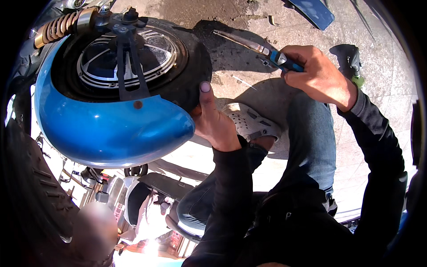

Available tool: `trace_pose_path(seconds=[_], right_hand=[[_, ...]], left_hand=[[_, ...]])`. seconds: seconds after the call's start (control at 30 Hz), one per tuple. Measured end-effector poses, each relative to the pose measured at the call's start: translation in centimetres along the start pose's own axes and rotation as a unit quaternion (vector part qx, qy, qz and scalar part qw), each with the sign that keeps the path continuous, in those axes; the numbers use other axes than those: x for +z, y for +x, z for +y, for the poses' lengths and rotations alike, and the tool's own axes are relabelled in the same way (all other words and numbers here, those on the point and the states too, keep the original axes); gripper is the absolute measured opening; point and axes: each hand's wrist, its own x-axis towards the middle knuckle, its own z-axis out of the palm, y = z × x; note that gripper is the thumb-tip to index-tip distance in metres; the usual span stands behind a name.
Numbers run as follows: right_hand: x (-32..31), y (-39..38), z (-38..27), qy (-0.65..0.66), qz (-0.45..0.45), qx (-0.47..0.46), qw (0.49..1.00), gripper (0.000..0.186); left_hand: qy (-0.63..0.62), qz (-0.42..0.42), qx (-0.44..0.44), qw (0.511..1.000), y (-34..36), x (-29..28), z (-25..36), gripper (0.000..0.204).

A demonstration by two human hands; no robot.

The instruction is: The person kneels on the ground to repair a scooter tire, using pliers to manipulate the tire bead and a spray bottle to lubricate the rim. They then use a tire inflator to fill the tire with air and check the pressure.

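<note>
- I crouch on a pavement (pixel 378 66) of pale stone slabs, stained dark near the top.
- Hard sunlight throws sharp shadows across those slabs.
- A blue panel (pixel 316 11) lies at the pavement's far edge.
- Below the pavement, a parked scooter (pixel 151 196) and its dark seat show, glaring in sun.
</note>
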Motion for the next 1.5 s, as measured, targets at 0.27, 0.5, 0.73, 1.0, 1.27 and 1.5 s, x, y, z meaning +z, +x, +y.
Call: trace_pose_path(seconds=[0.27, 0.5, 0.73, 1.0, 1.27, 1.5], right_hand=[[1.4, 5.5, -2.7, -0.276, -0.017, -0.125, 0.953, 0.031], [2.3, 6.7, -4.4, -0.291, -0.026, -0.156, 0.943, 0.037], [2.7, 7.2, -4.5, -0.309, -0.049, -0.179, 0.933, 0.041], [2.4, 6.9, -5.2, -0.258, -0.095, -0.113, 0.955, 0.045], [1.3, 8.1, -5.8, -0.189, -0.214, 0.008, 0.958, 0.055], [1.7, 8.2, -4.1, -0.22, -0.163, -0.079, 0.959, 0.054]], left_hand=[[0.012, 0.001, 0.01, 1.0, 0.1, 0.2, -0.2, 0.049], [0.039, -0.007, 0.034, 0.999, 0.1, -0.5, -0.7, 0.03], [0.037, 0.0, 0.017, 0.999, 0.2, -0.3, -0.3, 0.027], [0.048, -0.002, -0.008, 0.999, 0.2, -0.8, 0.3, 0.041], [0.073, -0.002, 0.031, 0.997, 0.4, -0.4, 0.7, 0.049], [0.096, -0.016, 0.006, 0.995, 0.2, -0.7, 0.9, 0.049]])
